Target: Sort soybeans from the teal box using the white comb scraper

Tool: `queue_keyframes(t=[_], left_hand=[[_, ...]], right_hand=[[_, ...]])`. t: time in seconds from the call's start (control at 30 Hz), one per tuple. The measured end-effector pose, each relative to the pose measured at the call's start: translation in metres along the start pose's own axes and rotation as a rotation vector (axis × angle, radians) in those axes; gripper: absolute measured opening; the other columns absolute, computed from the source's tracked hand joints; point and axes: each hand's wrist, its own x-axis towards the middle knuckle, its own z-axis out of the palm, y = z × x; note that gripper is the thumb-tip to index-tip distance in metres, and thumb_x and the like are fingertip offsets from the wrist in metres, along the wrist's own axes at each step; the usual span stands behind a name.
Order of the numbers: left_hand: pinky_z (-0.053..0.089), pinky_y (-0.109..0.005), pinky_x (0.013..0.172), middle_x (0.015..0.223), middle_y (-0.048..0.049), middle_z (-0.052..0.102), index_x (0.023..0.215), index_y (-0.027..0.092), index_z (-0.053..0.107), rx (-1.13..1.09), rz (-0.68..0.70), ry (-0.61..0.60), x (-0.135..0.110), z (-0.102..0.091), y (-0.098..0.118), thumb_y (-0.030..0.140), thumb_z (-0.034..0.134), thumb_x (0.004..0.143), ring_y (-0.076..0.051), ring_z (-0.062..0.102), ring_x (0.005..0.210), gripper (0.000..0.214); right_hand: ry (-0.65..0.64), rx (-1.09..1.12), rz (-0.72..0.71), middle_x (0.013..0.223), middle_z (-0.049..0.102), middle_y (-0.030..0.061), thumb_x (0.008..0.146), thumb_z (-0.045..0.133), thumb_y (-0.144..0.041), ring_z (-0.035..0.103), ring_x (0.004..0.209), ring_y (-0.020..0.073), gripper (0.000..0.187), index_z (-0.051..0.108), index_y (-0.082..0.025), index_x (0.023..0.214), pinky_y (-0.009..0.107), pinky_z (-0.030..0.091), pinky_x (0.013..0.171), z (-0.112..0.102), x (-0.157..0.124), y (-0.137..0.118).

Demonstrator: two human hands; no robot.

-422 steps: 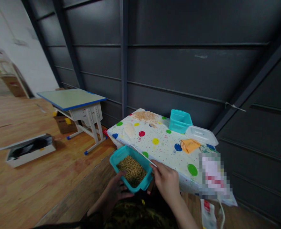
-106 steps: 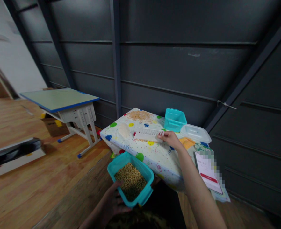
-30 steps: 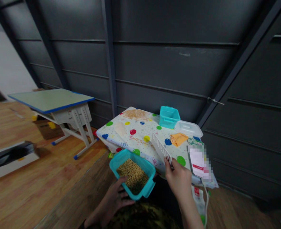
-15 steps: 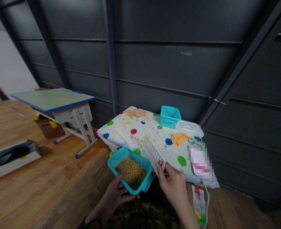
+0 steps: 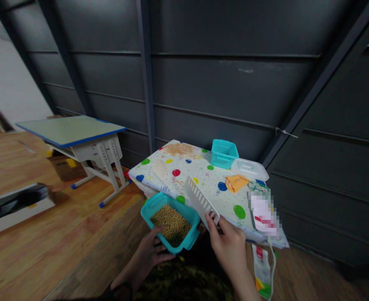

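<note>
My left hand (image 5: pixel 155 248) grips the near rim of a turquoise plastic container (image 5: pixel 155 202), thumb over the edge and fingers beneath. Soybeans (image 5: pixel 172 223) lie in it, heaped toward its near side. The container is tilted and held in front of the table's near edge. Between the thumb and fingers of my right hand (image 5: pixel 226 238) is one end of a flat white slotted plastic piece (image 5: pixel 200 200). That piece slants up and left over the table edge, beside the container.
On the balloon-print tablecloth (image 5: pixel 197 175) are scattered grains (image 5: pixel 180 149), a white scoop-like thing (image 5: pixel 160 169), a second turquoise container (image 5: pixel 224 154), a clear lid (image 5: pixel 250 169) and an orange cloth (image 5: pixel 235 182). A white cable (image 5: pixel 272 267) hangs at the right. A desk (image 5: pixel 74 131) stands left.
The slotted piece has shifted slightly left and up at its far end and lies a little flatter. The container of soybeans has stayed nearly in place, in my left hand.
</note>
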Motion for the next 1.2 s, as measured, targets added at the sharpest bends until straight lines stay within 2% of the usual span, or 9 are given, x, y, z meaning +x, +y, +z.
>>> queue_keyframes(t=[0.13,0.27,0.47,0.6,0.7,0.87,0.97,1.07,1.2], left_hand=[[0.071,-0.055,0.077,0.106,-0.0163,0.078,0.136,0.014,0.056,0.049,0.043,-0.048,-0.002,-0.002,0.0,0.034,0.063,0.102,-0.034,0.081,0.083,0.04],[0.07,-0.054,0.079,0.108,-0.0159,0.076,0.138,0.015,0.052,0.063,0.045,-0.062,-0.005,-0.001,0.002,0.035,0.06,0.102,-0.035,0.081,0.088,0.041],[0.069,-0.062,0.088,0.108,-0.0168,0.075,0.138,0.014,0.055,0.062,0.041,-0.007,-0.001,0.0,0.003,0.025,0.059,0.096,-0.037,0.08,0.09,0.043],[0.07,-0.059,0.081,0.102,-0.0156,0.075,0.135,0.016,0.054,0.063,0.036,-0.001,0.003,-0.003,0.002,0.033,0.063,0.097,-0.037,0.079,0.086,0.043],[0.07,-0.06,0.082,0.101,-0.0146,0.074,0.129,0.017,0.056,0.056,0.033,-0.001,0.004,-0.003,0.002,0.036,0.063,0.098,-0.037,0.078,0.085,0.038],[0.067,-0.067,0.093,0.105,-0.0166,0.077,0.131,0.016,0.053,0.075,0.014,0.042,0.001,0.0,0.005,0.014,0.051,0.091,-0.037,0.079,0.089,0.04],[0.065,-0.069,0.096,0.101,-0.0157,0.077,0.129,0.017,0.054,0.076,0.028,0.018,-0.001,-0.001,0.006,0.013,0.053,0.088,-0.039,0.08,0.093,0.041],[0.066,-0.068,0.096,0.099,-0.0147,0.076,0.124,0.018,0.055,0.061,0.056,-0.022,-0.001,-0.004,0.006,0.018,0.057,0.088,-0.038,0.08,0.091,0.036],[0.068,-0.061,0.092,0.098,-0.0127,0.076,0.12,0.02,0.055,0.044,0.044,-0.014,-0.003,-0.003,0.008,0.021,0.057,0.091,-0.032,0.079,0.081,0.03]], right_hand=[[0.068,-0.213,0.015,0.071,0.081,0.0094,0.117,0.048,-0.044,0.074,0.052,0.0195,0.052,0.083,-0.017,0.089,0.027,0.044,0.052,0.004,0.008,0.023],[0.009,-0.262,0.047,0.071,0.081,0.0102,0.118,0.044,-0.045,0.075,0.055,0.02,0.056,0.084,-0.017,0.089,0.028,0.042,0.054,0.012,0.012,0.035],[-0.055,-0.164,0.093,0.068,0.079,0.0099,0.117,0.042,-0.052,0.074,0.057,0.0201,0.062,0.083,-0.019,0.086,0.028,0.04,0.056,0.021,0.011,0.024],[-0.026,-0.106,0.087,0.062,0.075,0.0077,0.117,0.044,-0.054,0.068,0.049,0.0177,0.064,0.081,-0.019,0.078,0.028,0.038,0.053,0.019,0.012,0.018],[0.025,-0.137,0.117,0.058,0.073,0.0074,0.116,0.046,-0.055,0.065,0.045,0.0168,0.064,0.078,-0.019,0.073,0.028,0.037,0.052,0.017,0.015,0.021],[-0.019,-0.188,0.091,0.065,0.078,0.0093,0.117,0.042,-0.052,0.07,0.05,0.0186,0.063,0.081,-0.019,0.08,0.028,0.037,0.052,0.025,0.018,0.027],[-0.039,-0.171,0.067,0.066,0.078,0.0091,0.117,0.043,-0.049,0.071,0.052,0.0192,0.06,0.083,-0.019,0.083,0.028,0.038,0.053,0.031,0.015,0.024],[-0.061,-0.124,0.054,0.07,0.08,0.009,0.117,0.047,-0.046,0.074,0.056,0.0196,0.054,0.083,-0.02,0.085,0.027,0.042,0.056,0.03,0.011,0.017],[-0.124,-0.013,0.012,0.073,0.081,0.0066,0.115,0.051,-0.039,0.078,0.061,0.0192,0.046,0.082,-0.02,0.087,0.025,0.048,0.058,0.025,0.007,0.005]])
